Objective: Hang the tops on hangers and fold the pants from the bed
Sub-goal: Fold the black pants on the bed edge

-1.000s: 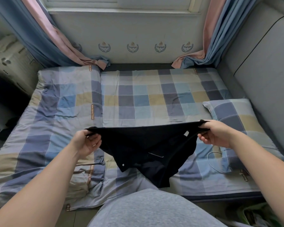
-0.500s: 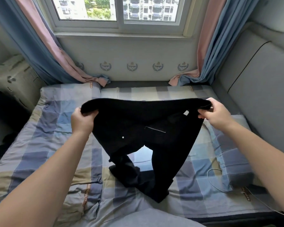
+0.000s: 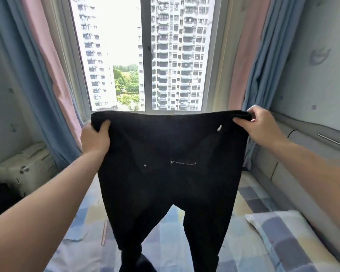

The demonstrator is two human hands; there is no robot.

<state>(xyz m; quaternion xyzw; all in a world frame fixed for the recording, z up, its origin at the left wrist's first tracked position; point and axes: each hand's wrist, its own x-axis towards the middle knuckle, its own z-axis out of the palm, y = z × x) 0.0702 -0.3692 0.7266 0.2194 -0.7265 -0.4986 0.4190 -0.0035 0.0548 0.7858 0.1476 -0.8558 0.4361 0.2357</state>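
1. Hanging spread out by the waistband, the black pants (image 3: 171, 173) are held up above the bed (image 3: 82, 232). Their legs drop toward the checked sheet and out of the bottom of the view, so I cannot tell whether they touch it.
2. The left hand (image 3: 95, 137) grasps the waistband's left corner, fingers curled round the fabric. The right hand (image 3: 261, 126) grasps the right corner, thumb over the rolled edge.
3. The pants hide the middle of the bed and the lower edge of the window (image 3: 143, 55) behind them.
4. Pink-and-blue curtains (image 3: 47, 85) hang at both sides of the window.
5. A checked pillow (image 3: 283, 238) lies on the bed at the right, beside a grey padded panel (image 3: 302, 154).
6. A pale box (image 3: 24, 167) stands at the left, beside the bed.
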